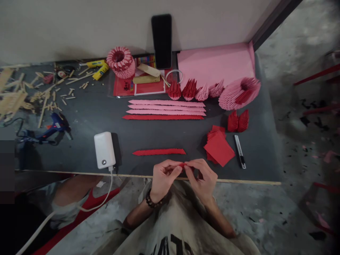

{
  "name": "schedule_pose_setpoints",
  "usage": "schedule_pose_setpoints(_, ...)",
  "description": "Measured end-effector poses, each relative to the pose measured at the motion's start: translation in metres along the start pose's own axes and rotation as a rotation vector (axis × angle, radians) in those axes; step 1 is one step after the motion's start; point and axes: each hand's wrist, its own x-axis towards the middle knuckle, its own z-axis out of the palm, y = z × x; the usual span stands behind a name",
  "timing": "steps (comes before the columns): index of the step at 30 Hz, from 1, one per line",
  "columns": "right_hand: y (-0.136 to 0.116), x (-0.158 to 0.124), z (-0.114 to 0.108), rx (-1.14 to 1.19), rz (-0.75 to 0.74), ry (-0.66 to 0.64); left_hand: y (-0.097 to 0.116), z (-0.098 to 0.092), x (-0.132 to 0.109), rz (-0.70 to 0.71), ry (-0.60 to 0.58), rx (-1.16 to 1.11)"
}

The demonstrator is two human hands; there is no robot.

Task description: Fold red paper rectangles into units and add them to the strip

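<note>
Between the fingertips of both hands is a small red paper piece (182,165), mostly covered by the fingers. My left hand (166,177), with a beaded bracelet at its wrist, pinches one side of it. The other side is pinched by my right hand (202,177). Just beyond them lies a short red strip of interlocked folded paper (159,152). A loose stack of red paper rectangles (219,147) sits to the right, beside a box cutter (239,151). Farther back are several pink folded strips (167,106) and one longer red strip (163,117).
Folded-paper cones (190,89), a pink vase-like form (121,63) and a pink-red paper form (240,93) stand at the back. A phone (162,40) leans on the wall. A cabled white power bank (104,150), a blue glue gun (55,125) and wood sticks (47,97) are left.
</note>
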Motion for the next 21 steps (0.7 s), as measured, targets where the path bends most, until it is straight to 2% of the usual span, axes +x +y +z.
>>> schedule_pose_setpoints(5,-0.001,-0.001,0.003,-0.014,-0.064,-0.021,0.0,-0.002,-0.002,0.027,0.036,0.036)
schedule_pose_setpoints(8,0.003,-0.003,0.003,-0.033,-0.157,-0.01,-0.002,-0.002,-0.003,-0.002,0.043,-0.003)
schedule_pose_setpoints(11,0.01,-0.006,-0.003,-0.083,-0.251,-0.023,0.001,-0.005,-0.004,-0.006,0.003,-0.047)
schedule_pose_setpoints(15,0.017,-0.009,-0.012,-0.173,-0.34,-0.091,0.007,-0.01,-0.005,-0.027,-0.116,-0.054)
schedule_pose_setpoints(17,0.018,-0.008,-0.013,-0.12,-0.336,-0.091,0.008,-0.011,-0.005,-0.045,-0.13,-0.059)
schedule_pose_setpoints(21,0.01,-0.006,-0.007,0.016,-0.217,-0.022,0.008,-0.005,-0.007,-0.022,-0.096,-0.053)
